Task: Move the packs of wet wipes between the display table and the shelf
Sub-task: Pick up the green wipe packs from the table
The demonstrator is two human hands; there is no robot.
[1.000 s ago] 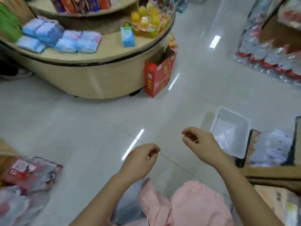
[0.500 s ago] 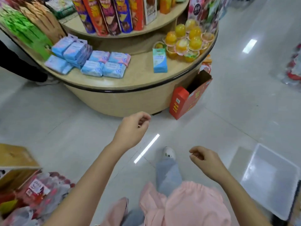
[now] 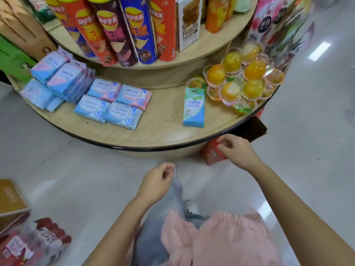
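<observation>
Fingers of both hands loosely curled and empty, left hand (image 3: 157, 182) low, right hand (image 3: 235, 150) now just beside the display table (image 3: 153, 135) rim: table much closer than 1 s ago, wet wipes packs (image 3: 112, 103) nearly reachable, pickup likely next.

left hand (image 3: 157, 181): loosely curled, empty, low | right hand (image 3: 235, 150): loosely curled, empty, extended further forward
</observation>
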